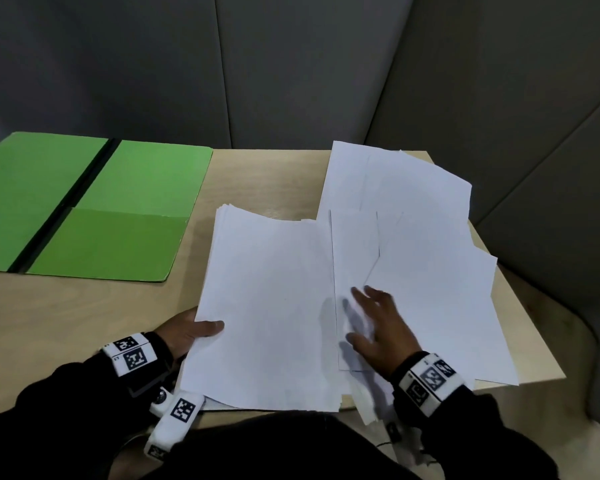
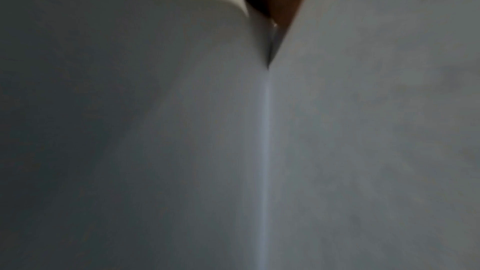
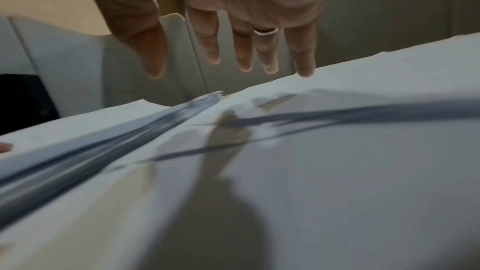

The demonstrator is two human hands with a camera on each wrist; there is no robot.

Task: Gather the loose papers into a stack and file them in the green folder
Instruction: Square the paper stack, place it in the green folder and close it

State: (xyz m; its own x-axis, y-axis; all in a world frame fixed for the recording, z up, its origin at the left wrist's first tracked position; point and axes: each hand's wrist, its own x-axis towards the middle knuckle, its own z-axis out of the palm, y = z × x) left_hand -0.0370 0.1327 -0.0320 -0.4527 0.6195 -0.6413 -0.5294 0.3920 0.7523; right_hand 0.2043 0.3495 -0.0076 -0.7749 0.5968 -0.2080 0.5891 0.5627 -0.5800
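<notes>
- My left hand grips the near left edge of the gathered stack of papers, thumb curled over the top sheet and the other fingers hidden underneath.
- That stack lies on the desk in front of me, its edges roughly even, its near end jutting a little past the desk's front edge.
- My right hand is spread wide, fingers straight and apart, palm down over the loose sheets just right of the stack; it holds nothing.
- From the right wrist view, my fingers hang above the paper, and only the little fingertip seems to meet a sheet's edge.
- The loose sheets fan out overlapping across the right half of the desk, some reaching its far right corner.
- The green folder lies open and flat at the far left of the desk, well apart from the papers, with a black spine down the middle and a pocket on its right leaf.
- The left wrist view shows only blurred pale paper close up.
- Grey padded wall panels stand behind the desk.
</notes>
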